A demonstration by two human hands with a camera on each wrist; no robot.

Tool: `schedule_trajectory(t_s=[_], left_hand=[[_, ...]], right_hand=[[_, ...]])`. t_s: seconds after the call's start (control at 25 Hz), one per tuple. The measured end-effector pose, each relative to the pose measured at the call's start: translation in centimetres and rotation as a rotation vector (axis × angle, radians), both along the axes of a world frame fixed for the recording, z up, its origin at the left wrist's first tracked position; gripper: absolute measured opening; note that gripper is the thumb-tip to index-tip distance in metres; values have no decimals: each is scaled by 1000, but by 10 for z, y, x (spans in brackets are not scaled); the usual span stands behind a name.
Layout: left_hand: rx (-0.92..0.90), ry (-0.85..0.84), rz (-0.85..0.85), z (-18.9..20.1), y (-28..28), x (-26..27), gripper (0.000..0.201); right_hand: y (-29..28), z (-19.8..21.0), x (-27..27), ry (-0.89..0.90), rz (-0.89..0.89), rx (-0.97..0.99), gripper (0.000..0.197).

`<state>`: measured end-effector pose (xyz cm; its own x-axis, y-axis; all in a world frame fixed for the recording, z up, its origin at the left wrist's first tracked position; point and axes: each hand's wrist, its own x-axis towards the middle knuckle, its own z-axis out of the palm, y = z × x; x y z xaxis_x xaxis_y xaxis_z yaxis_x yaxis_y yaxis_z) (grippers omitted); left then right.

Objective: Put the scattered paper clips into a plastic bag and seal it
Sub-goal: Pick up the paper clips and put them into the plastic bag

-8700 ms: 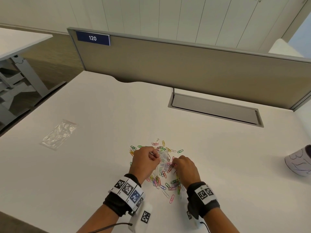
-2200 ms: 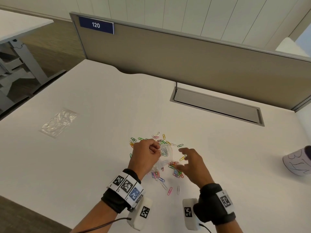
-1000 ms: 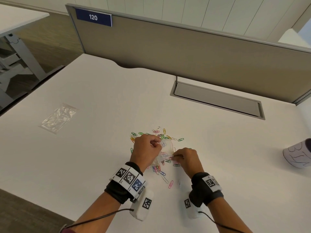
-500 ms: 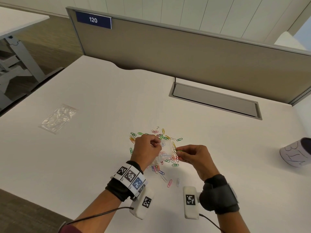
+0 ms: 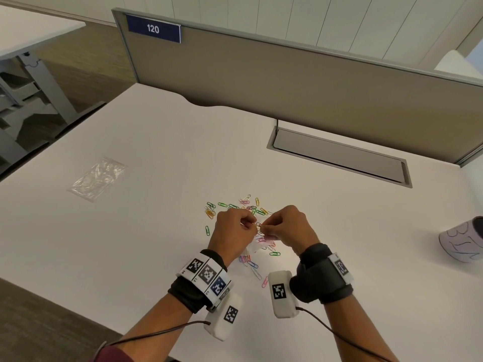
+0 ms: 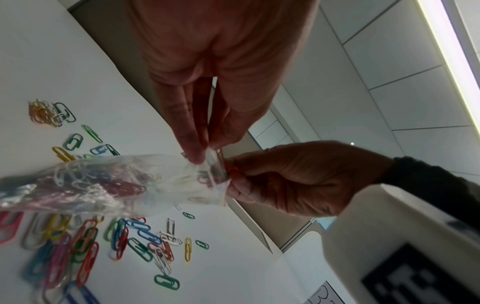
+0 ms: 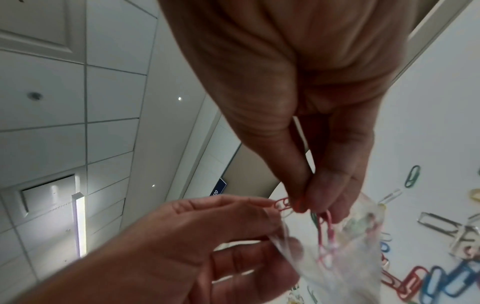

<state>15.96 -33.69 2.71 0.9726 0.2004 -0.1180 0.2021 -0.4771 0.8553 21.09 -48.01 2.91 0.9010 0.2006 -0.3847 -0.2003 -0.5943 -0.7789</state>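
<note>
A small clear plastic bag (image 6: 103, 185) partly filled with coloured paper clips hangs above the white desk (image 5: 130, 244). My left hand (image 5: 249, 223) pinches its mouth edge between thumb and fingers (image 6: 193, 148). My right hand (image 5: 269, 226) is at the bag's opening and pinches a red clip (image 7: 284, 205) and a pink clip (image 7: 327, 232), the pink one reaching into the bag (image 7: 350, 257). Several loose paper clips (image 5: 245, 205) lie scattered on the desk under and beyond both hands, and more clips (image 6: 140, 240) show in the left wrist view.
A second clear bag (image 5: 98, 178) lies flat at the left of the desk. A pale patterned cup (image 5: 462, 241) stands at the right edge. A grey cable hatch (image 5: 339, 158) and a beige divider panel (image 5: 287, 82) close the far side.
My right hand left the desk with clips in its fingers and moved up and left to the bag's mouth. My left hand kept holding the bag in place.
</note>
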Motion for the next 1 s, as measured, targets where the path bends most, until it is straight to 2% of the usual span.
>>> schedule_trajectory(t_s=[0.28, 0.48, 0.56, 0.64, 0.68, 0.8, 0.84, 1.0], left_hand=[[5, -22, 32, 3, 6, 2, 14], [35, -34, 75, 4, 17, 4, 12], [41, -42, 87, 7, 23, 4, 11], [51, -64, 102, 9, 30, 4, 10], [47, -75, 112, 10, 33, 4, 9], [24, -90, 147, 9, 45, 5, 8], [21, -89, 156, 8, 48, 5, 7], [57, -95, 142, 14, 52, 6, 7]], right_hand=[[6, -3, -7, -89, 79, -5, 23], [1, 5, -8, -171, 80, 104, 29], [-1, 1, -6, -239, 22, 144, 24], [-4, -8, 0, -300, -24, 102, 11], [-6, -15, 3, -289, 4, 15, 18], [-3, -48, 9, -99, 213, -350, 57], [1, -58, 8, -59, 256, -402, 63], [17, -65, 13, -127, 319, -314, 73]])
